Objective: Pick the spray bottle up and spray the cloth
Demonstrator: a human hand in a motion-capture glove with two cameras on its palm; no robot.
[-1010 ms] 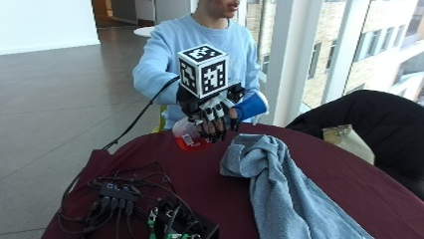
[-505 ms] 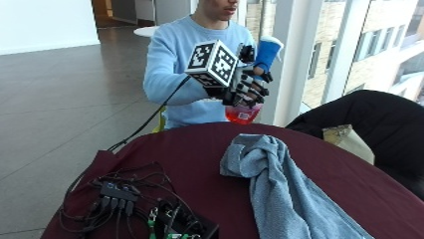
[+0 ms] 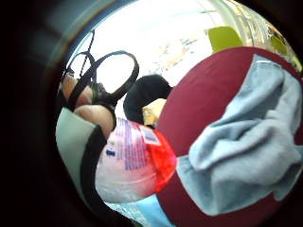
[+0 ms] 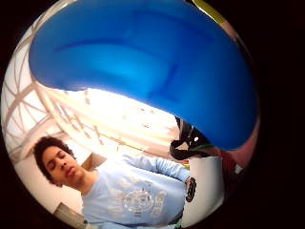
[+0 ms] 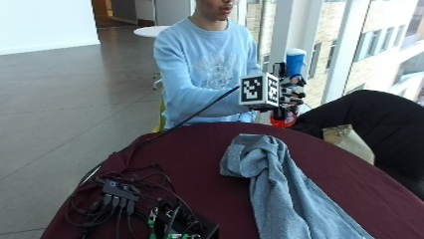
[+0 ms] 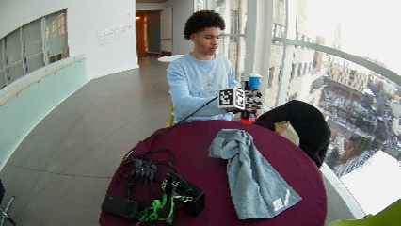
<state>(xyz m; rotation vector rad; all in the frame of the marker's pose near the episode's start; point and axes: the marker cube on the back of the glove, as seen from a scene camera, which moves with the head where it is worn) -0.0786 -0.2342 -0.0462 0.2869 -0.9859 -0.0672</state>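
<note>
A spray bottle [image 5: 295, 57] with a blue head and a red base is held upright in the air over the far edge of the round maroon table [image 5: 199, 164]. My gloved right hand [image 5: 289, 93] grips its body, fingers curled round it. A grey-blue cloth [image 5: 278, 184] lies bunched and stretched out on the table, below and nearer than the bottle. In the wide outside view the bottle [image 6: 254, 81] sits just beyond the cloth [image 6: 251, 174]. The little finger side palm view shows the labelled bottle [image 3: 137, 161] close by, above the cloth [image 3: 241, 151]. The blue head [image 4: 143, 62] fills the thumb side view.
A tangle of black cables and small devices [image 5: 132, 199] covers the near left of the table. A black jacket over a chair [image 5: 371, 119] stands at the right, with a tan bag [image 5: 338, 133] beside it. The person's other arm is behind the bottle.
The hand has lifted the bottle from low by the cloth's left end and carried it up and to the right, past the table's far edge.
</note>
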